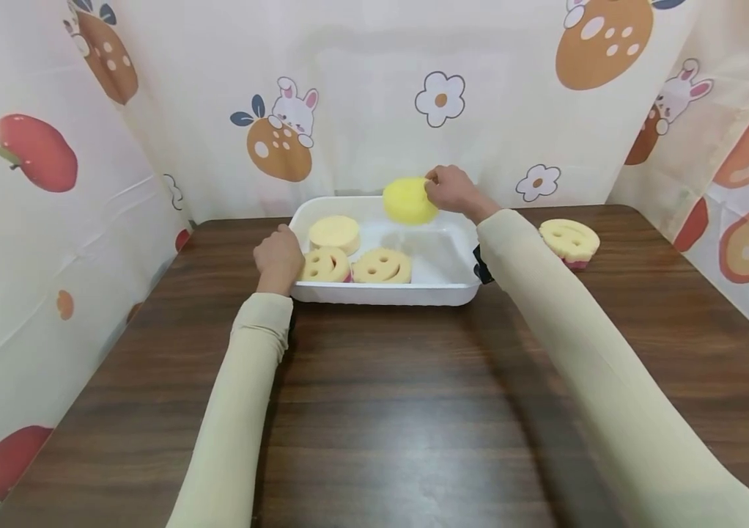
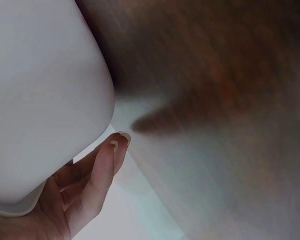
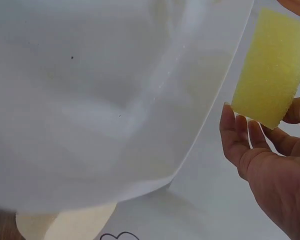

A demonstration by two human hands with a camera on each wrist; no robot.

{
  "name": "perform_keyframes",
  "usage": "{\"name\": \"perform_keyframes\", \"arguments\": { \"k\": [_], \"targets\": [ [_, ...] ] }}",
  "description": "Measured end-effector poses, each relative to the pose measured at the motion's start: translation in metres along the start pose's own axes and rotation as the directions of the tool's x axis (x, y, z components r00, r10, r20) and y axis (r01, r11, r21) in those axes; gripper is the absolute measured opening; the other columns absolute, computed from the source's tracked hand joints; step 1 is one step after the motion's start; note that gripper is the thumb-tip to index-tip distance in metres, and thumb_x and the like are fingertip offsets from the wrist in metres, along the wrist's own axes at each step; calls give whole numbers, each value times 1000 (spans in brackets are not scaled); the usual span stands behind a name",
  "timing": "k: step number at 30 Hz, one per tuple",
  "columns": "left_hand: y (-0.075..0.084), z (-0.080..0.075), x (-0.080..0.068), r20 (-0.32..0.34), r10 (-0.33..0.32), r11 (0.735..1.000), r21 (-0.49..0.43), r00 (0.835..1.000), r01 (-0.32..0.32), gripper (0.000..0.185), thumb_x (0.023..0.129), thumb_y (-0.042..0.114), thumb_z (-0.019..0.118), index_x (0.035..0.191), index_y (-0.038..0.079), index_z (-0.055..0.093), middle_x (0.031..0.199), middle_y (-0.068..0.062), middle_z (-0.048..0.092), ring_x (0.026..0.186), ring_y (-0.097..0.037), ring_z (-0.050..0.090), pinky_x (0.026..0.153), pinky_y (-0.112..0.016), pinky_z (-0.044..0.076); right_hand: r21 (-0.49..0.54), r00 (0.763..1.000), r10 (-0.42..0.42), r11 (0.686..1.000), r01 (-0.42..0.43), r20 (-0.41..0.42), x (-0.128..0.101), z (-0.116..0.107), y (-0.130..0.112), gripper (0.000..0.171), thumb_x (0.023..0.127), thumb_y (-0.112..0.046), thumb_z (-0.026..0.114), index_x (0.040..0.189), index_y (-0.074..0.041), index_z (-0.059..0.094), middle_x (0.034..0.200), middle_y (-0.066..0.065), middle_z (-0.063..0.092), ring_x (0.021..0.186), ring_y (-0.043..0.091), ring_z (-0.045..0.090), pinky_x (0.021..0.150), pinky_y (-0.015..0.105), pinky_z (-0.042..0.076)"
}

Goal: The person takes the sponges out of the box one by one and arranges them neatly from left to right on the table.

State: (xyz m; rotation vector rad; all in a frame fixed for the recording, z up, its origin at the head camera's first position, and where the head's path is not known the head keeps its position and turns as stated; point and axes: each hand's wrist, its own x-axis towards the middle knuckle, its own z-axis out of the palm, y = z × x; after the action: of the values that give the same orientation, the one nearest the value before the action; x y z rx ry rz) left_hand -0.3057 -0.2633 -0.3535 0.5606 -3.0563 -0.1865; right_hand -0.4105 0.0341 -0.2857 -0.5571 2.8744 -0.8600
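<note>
Above tray's far rim [image 1: 374,199], yellow sponge [image 1: 409,200] pinched by right hand [image 1: 454,189], sponge at hand's 9 o'clock. Tray's left edge gripped by left hand [image 1: 278,258].

Both arms stretch forward toward the white tray [image 1: 443,293]. The left hand [image 1: 278,257] grips the tray's near-left corner; the right hand [image 1: 455,189], raised over its far rim, has its fingers [image 3: 240,137] pinched.

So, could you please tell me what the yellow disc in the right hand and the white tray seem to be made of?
The yellow disc looks like soft foam sponge: the right wrist view shows a matte, grainy, porous edge. The white tray seems to be moulded plastic, smooth and faintly glossy, with rounded corners and a rolled rim, though the look alone cannot confirm it.
</note>
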Motion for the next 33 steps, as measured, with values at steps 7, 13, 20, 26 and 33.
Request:
{"name": "perform_keyframes", "arguments": {
  "k": [7, 13, 20, 26, 33],
  "targets": [
    [-1, 1, -2, -4, 2, 1000, 3, 1000, -2, 37, 100, 16, 37, 129, -7, 43, 118, -26, 64, 108, -39, 66, 87, -50, 54, 26, 1000, 17, 1000, -17, 18, -7, -5, 6, 52, 103, -22, 30, 144, 7, 43, 146, 25, 45, 130, 34, 44, 112, 46, 37],
    [1, 0, -2, 8, 10, 1000, 5, 1000, -10, 39, 100, 15, 35, 131, -7, 42, 119, -27, 64, 109, -40, 66, 88, -50, 53, 24, 999, 37, 999, -37, 14, -11, -7, 14, 51, 105, -24, 29, 143, 6, 43, 142, 23, 49, 124, 33, 47, 110, 46, 38],
    [-1, 2, 2, -10, 15, 1000, 8, 1000, -15, 39, 100, 16, 35, 131, -7, 42, 119, -27, 64, 109, -41, 66, 88, -51, 53, -4, 999, 48, 999, -48, 12, -14, -11, 20, 53, 105, -28, 26, 146, 4, 41, 145, 23, 48, 126, 33, 47, 111, 47, 38],
    [-2, 0, 2, -7, 11, 1000, 7, 1000, -10, 40, 100, 16, 36, 132, -8, 42, 121, -27, 63, 110, -41, 65, 89, -52, 53, 27, 997, 72, 997, -72, 3, -18, -17, 26, 54, 105, -28, 26, 147, 4, 38, 147, 23, 45, 125, 34, 47, 109, 47, 39],
    [-2, 0, 0, 15, 14, 1000, 8, 1000, -14, 42, 100, 16, 35, 134, -8, 40, 120, -28, 63, 109, -41, 65, 89, -52, 53, 9, 996, 88, 996, -88, -22, -26, -24, 33, 55, 104, -29, 23, 145, 4, 38, 144, 24, 47, 123, 34, 48, 109, 47, 40]
  ]
}}
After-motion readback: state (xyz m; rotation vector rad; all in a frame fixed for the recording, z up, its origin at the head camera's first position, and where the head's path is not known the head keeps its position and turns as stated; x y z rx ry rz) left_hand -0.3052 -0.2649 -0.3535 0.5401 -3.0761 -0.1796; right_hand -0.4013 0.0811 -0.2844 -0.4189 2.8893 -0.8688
